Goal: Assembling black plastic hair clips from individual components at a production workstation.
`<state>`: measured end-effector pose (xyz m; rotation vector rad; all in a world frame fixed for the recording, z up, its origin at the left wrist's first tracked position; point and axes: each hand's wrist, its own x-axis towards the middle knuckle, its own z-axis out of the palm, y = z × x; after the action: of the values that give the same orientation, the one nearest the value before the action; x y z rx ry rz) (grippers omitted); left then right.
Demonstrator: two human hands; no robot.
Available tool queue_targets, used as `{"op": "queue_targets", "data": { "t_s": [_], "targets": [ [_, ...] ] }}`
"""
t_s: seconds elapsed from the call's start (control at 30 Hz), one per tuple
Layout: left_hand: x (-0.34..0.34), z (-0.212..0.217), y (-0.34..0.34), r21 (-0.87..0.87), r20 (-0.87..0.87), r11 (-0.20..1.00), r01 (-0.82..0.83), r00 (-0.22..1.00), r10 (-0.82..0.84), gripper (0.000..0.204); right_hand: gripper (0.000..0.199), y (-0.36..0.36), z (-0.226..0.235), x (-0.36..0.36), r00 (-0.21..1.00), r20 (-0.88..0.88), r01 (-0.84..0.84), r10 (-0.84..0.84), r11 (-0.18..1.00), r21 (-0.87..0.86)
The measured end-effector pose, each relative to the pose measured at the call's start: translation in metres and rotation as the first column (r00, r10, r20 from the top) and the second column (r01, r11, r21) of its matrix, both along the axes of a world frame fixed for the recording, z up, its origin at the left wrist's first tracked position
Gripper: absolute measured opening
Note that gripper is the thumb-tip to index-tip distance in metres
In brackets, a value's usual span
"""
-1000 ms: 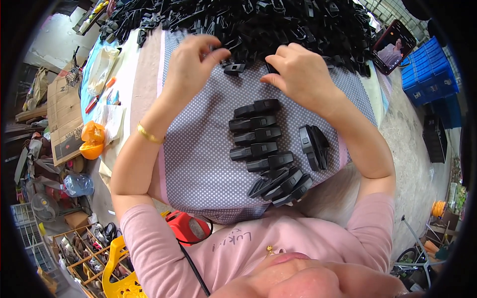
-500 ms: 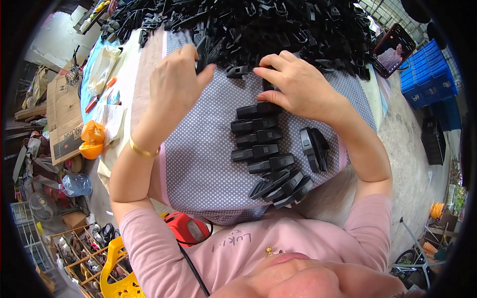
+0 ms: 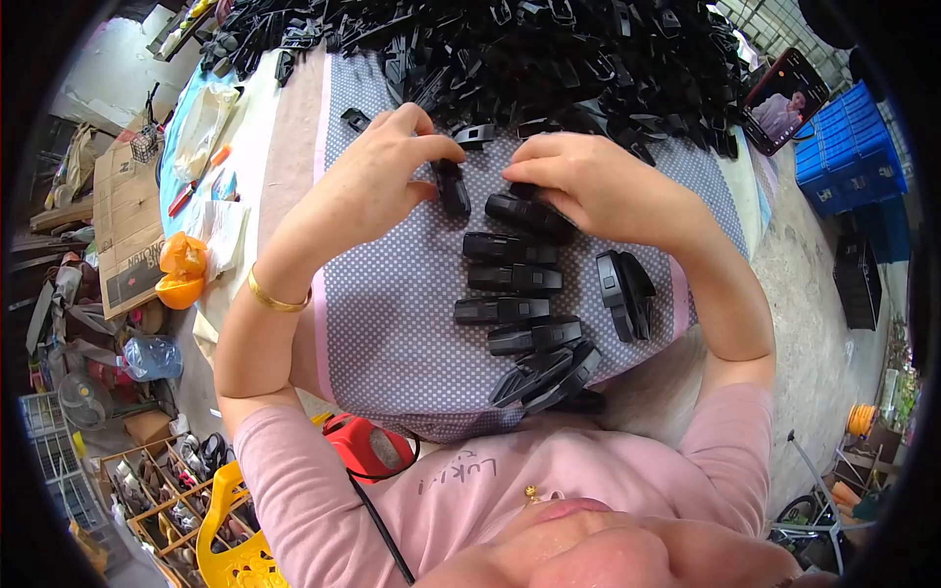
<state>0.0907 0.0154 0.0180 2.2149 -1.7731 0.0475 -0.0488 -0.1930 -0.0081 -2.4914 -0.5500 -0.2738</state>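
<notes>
My left hand [image 3: 377, 174] pinches a black plastic clip-like part [image 3: 452, 188] between thumb and fingers, above the dotted cloth. To its right, my right hand [image 3: 608, 184] is closed, its fingertips on another black plastic part, mostly hidden under them, at the far end of a row. That row of similar black plastic parts [image 3: 510, 278] runs down the cloth toward me, the pieces lying side by side. At its near end several parts [image 3: 551, 374] lean together in a fan by the table edge. One loose part [image 3: 474, 135] lies between the hands and the pile.
A large heap of black plastic parts [image 3: 549, 69] covers the table's far side. A few stacked parts [image 3: 625, 294] sit right of the row. A phone [image 3: 781, 101] stands at the far right, near blue crates [image 3: 848, 147]. Peeled orange fruit [image 3: 182, 269] lies at the left.
My left hand has come away from the heap toward the row, with a black part in it. My right hand has moved slightly nearer me. Parts at the row's near end have shifted.
</notes>
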Motion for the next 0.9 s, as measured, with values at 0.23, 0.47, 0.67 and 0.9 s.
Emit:
{"op": "queue_targets", "data": {
  "t_s": [0.23, 0.47, 0.67, 0.9],
  "targets": [
    [-0.014, -0.012, -0.015, 0.032, -0.165, 0.988, -0.153, 0.974, 0.156, 0.022, 0.024, -0.001, 0.005, 0.003, 0.956, 0.206, 0.238, -0.208, 0.962, -0.132],
    [-0.017, -0.017, -0.019, -0.045, -0.287, 0.974, -0.222, 0.937, 0.2, 0.026, 0.022, 0.003, 0.0, 0.006, 0.935, 0.255, 0.288, -0.246, 0.947, -0.142],
    [-0.011, -0.015, -0.017, 0.003, -0.353, 0.973, -0.231, 0.91, 0.218, 0.028, 0.021, -0.002, 0.002, 0.007, 0.942, 0.22, 0.299, -0.254, 0.932, -0.203],
    [-0.009, -0.017, -0.023, -0.063, -0.429, 0.99, -0.124, 0.899, 0.086, 0.023, 0.022, -0.006, -0.004, 0.017, 0.966, 0.183, 0.202, -0.18, 0.973, -0.113]
  ]
}}
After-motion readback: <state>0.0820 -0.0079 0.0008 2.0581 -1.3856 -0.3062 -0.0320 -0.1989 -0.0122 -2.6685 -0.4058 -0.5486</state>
